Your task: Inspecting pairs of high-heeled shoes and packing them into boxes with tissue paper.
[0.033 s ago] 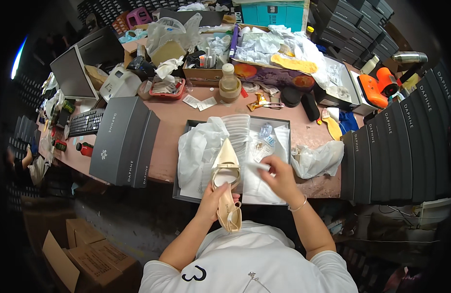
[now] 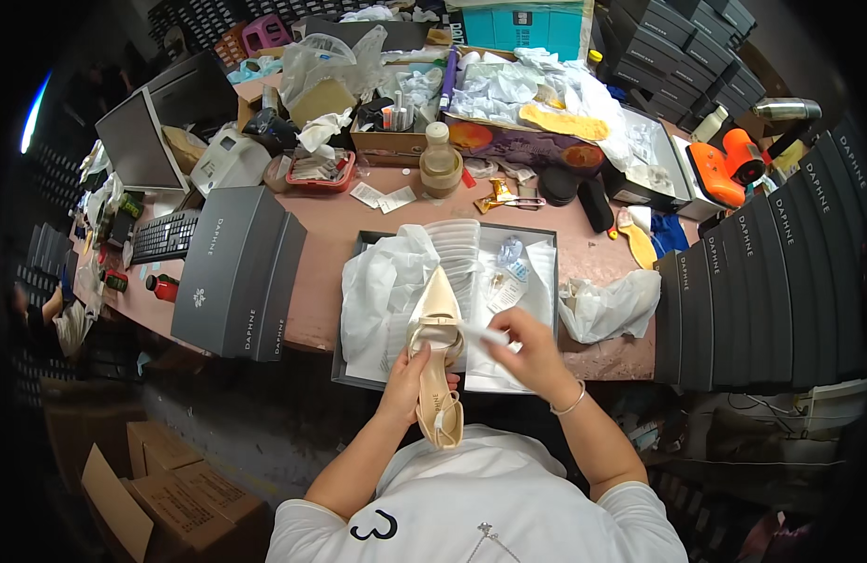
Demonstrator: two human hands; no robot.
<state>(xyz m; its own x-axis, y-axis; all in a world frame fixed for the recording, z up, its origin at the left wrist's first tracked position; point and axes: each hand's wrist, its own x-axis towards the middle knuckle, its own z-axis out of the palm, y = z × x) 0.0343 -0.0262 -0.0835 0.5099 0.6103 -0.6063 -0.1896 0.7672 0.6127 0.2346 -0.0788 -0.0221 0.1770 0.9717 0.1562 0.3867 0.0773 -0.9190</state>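
Note:
My left hand (image 2: 407, 385) is closed round a cream pointed-toe shoe (image 2: 436, 298) with a thin buckled strap, its toe pointing away from me. Pinched in my right hand (image 2: 535, 355) is a small white strip (image 2: 487, 334), blurred, beside the shoe's opening; what it is made of I cannot tell. Beneath both hands lies an open dark grey shoebox (image 2: 339, 361). White tissue paper (image 2: 384, 281) and a ribbed white wrapping (image 2: 457, 246) fill its left and middle. On its right side rest a small clear-and-blue packet (image 2: 511, 251) and a printed white card (image 2: 505, 293).
A closed grey shoebox (image 2: 229, 272) stands at left by a keyboard (image 2: 166, 236). Several grey shoeboxes (image 2: 747, 291) line the right side. Crumpled white paper (image 2: 613, 305) sits right of the open box; a bottle (image 2: 439, 159) and a paper-filled carton (image 2: 522, 141) stand behind.
My right hand has moved slightly left, bringing the white strip closer to the shoe. My left hand and the shoe stay almost in place.

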